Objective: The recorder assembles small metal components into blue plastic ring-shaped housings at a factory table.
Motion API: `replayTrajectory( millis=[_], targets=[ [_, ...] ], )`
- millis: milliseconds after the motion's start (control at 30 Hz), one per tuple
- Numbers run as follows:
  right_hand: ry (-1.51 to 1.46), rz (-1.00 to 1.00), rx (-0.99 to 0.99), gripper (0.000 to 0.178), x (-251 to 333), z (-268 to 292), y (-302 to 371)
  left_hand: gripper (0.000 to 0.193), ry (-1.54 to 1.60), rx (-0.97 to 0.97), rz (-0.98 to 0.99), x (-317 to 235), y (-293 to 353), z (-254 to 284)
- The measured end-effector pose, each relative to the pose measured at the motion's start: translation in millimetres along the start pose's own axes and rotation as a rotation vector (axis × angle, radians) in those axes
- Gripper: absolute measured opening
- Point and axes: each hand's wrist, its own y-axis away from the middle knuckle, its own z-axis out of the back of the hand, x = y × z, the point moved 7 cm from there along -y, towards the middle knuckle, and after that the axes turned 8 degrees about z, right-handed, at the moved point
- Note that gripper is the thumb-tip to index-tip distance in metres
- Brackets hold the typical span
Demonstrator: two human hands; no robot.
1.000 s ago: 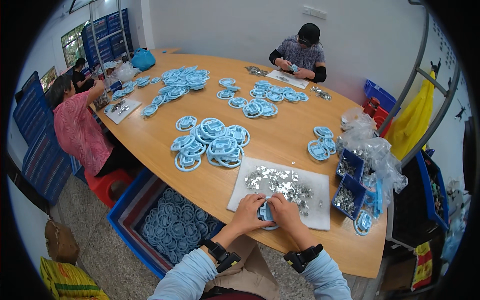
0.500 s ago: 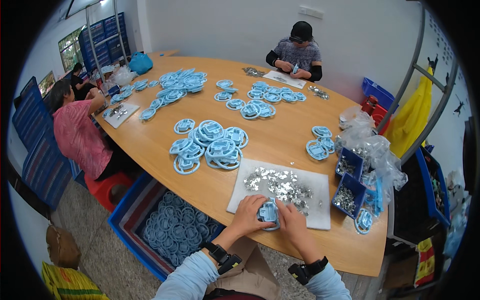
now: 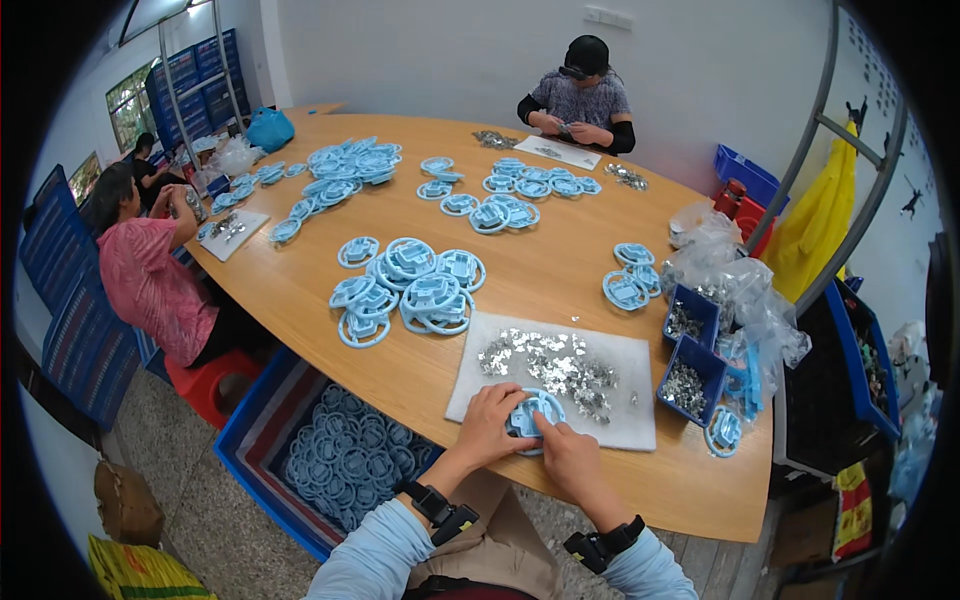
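Observation:
A light blue plastic steering wheel (image 3: 532,408), toy-sized, is held between my hands just over the near edge of a white foam pad (image 3: 636,425). My left hand (image 3: 488,428) is closed round its left side. From the right, my right hand (image 3: 572,458) grips the wheel too, its thumb pressed on the face near the hub. The fingers under the wheel are hidden. Many small shiny metal plates (image 3: 550,355) lie loose on the pad beyond my hands. Left of the pad rises a heap of similar blue wheels (image 3: 432,290).
Two blue bins (image 3: 690,385) of small metal parts stand right of the pad, beside clear plastic bags (image 3: 745,275). Below the table's left edge sits a blue crate (image 3: 250,470) of wheels. Co-workers sit at the far side (image 3: 580,95) and left (image 3: 150,260).
The wheel in my hands now shows more of its face and rim. My right thumb has moved from its right edge onto the face. The view has shifted slightly.

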Motion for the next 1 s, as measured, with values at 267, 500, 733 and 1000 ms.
replayTrajectory(
  millis=[267, 500, 733, 1000],
  targets=[
    [0.137, 0.011, 0.063, 0.039, 13, 4, -14, 0.061, -0.023, -0.013, -0.015, 1, -2, -3],
    [0.125, 0.004, 0.053, 0.040, 13, -1, -2, 0.060, 0.020, 0.017, 0.021, 1, 0, -2],
    [0.120, -0.016, -0.046, 0.043, 9, -5, 1, 0.060, 0.022, 0.009, 0.010, 1, 1, -2],
    [0.132, -0.022, -0.067, 0.042, 6, -5, 0, 0.059, 0.003, 0.008, 0.007, -1, -2, -2]
  ],
)
